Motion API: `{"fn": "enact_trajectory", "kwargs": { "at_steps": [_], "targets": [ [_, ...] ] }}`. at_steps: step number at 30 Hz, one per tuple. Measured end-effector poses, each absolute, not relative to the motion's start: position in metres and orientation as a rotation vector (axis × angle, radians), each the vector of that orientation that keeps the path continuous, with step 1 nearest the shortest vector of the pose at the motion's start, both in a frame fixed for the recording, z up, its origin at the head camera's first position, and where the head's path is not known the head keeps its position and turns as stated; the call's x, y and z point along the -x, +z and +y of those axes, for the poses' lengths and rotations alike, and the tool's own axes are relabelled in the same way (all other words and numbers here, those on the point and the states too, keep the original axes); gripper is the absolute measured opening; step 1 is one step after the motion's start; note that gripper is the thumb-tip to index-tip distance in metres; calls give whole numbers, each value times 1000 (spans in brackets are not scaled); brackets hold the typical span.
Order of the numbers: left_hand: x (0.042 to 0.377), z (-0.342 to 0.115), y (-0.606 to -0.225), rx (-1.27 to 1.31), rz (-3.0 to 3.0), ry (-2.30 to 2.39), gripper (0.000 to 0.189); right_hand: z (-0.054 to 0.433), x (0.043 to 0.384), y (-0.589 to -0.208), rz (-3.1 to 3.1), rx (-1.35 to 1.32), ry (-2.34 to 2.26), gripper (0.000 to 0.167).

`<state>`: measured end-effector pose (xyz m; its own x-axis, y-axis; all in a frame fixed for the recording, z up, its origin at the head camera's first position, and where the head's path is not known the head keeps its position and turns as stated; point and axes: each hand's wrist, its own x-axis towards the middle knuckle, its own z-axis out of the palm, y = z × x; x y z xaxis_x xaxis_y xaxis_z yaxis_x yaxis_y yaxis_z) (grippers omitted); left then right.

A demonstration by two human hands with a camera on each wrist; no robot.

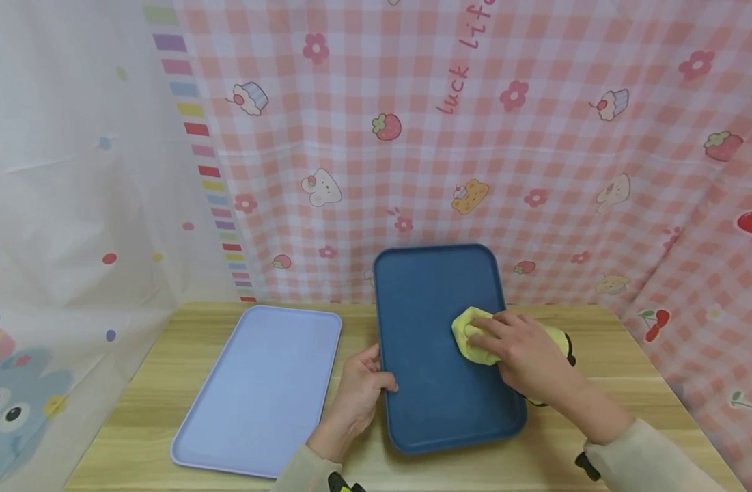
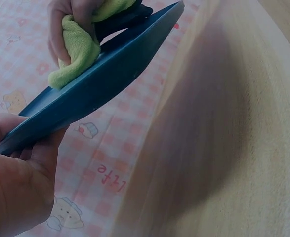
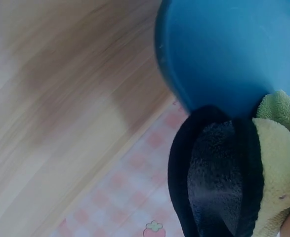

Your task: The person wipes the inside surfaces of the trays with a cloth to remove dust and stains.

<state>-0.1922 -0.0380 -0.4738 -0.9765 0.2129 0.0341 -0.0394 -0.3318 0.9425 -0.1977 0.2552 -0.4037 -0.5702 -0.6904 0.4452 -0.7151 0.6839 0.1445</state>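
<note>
A dark blue rectangular tray (image 1: pixel 434 294) is held up at a tilt over the table, its inner face toward the head camera. My left hand (image 1: pixel 358 393) grips its left edge, thumb over the rim and fingers underneath. With my right hand (image 1: pixel 526 348) I hold a yellow-green cloth (image 1: pixel 470 335) against the tray's inner face, right of its middle. The cloth's dark-edged, grey-backed end (image 3: pixel 216 173) hangs past the tray's right rim. In the left wrist view the tray (image 2: pixel 95 89) shows edge-on, clear of the wooden surface, with the cloth (image 2: pixel 75 54) bunched under the right fingers.
A light lavender tray (image 1: pixel 261 389) lies flat on the wooden table (image 1: pixel 621 383), left of my left hand. Behind the table hangs a pink checked curtain (image 1: pixel 351 157) with printed cakes and strawberries; a white printed sheet (image 1: pixel 74 205) hangs at the left.
</note>
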Motion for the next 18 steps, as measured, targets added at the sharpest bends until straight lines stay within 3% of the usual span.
{"fn": "enact_trajectory", "kwargs": {
  "at_steps": [18],
  "targets": [
    [192, -38, -472, -253, 1672, 2439, 79, 221, 195, -406, -2430, -1125, 96, 53]
  ]
}}
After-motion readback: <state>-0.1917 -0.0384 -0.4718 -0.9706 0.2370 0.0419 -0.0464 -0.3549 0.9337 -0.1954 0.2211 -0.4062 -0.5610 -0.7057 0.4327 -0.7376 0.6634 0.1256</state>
